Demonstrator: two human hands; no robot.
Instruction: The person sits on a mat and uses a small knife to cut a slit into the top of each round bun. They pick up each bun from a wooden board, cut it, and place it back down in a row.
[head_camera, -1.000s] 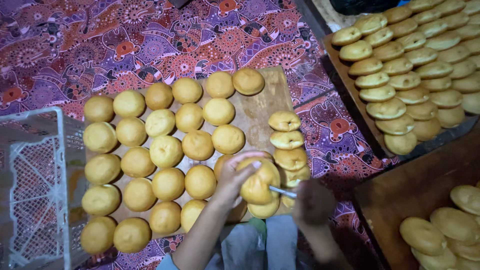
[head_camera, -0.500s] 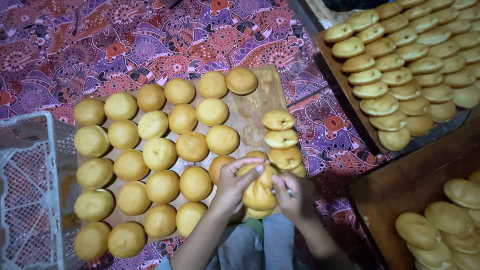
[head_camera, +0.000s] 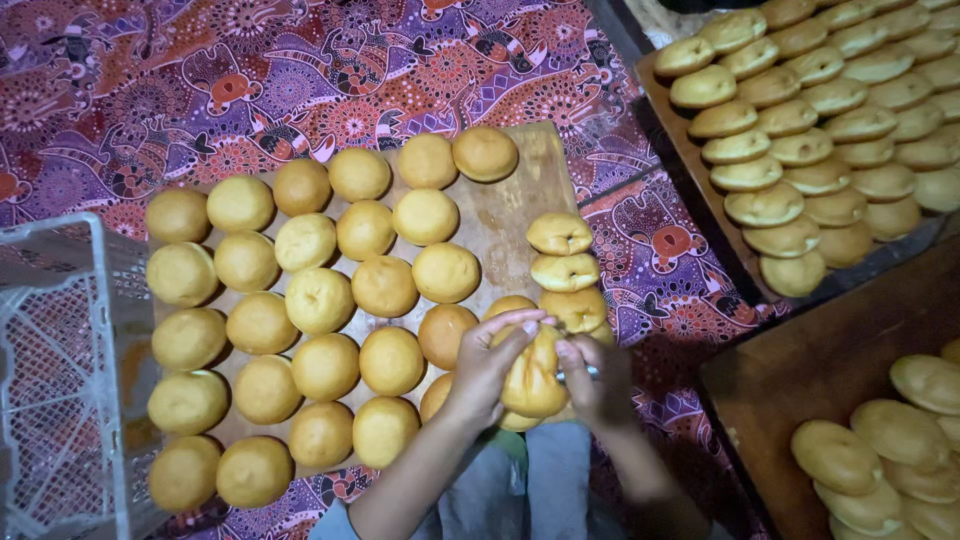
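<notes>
**Two hands hold one golden bun over the near edge of a wooden board**

A round golden bun (head_camera: 533, 378) is held upright between both hands, low in the middle of the scene, just above the near right corner of a wooden board (head_camera: 500, 215). Its long axis runs roughly near to far, with the top tilted slightly away from the person.

The left hand (head_camera: 487, 362) is closed around the bun's left side, fingers curled over its top. The right hand (head_camera: 594, 382) presses against the bun's right side and is closed on a small thin tool (head_camera: 590, 373), pale and metallic; what kind it is I cannot tell. Both hands touch the bun, so neither is nearer; the bun sits directly between them, to the right of the left hand and to the left of the right.

Just beyond the hands, a short column of split buns (head_camera: 560, 262) lies along the board's right side. To the left, whole buns (head_camera: 300, 330) fill the board in rough rows. The board rests on a purple and red patterned cloth (head_camera: 300, 70).

At the far left stands a white plastic crate (head_camera: 55, 370) with mesh walls. On the right, a wooden tray (head_camera: 690, 150) holds overlapping buns at the far side, and another wooden tray (head_camera: 780, 400) with more buns sits nearer.
</notes>
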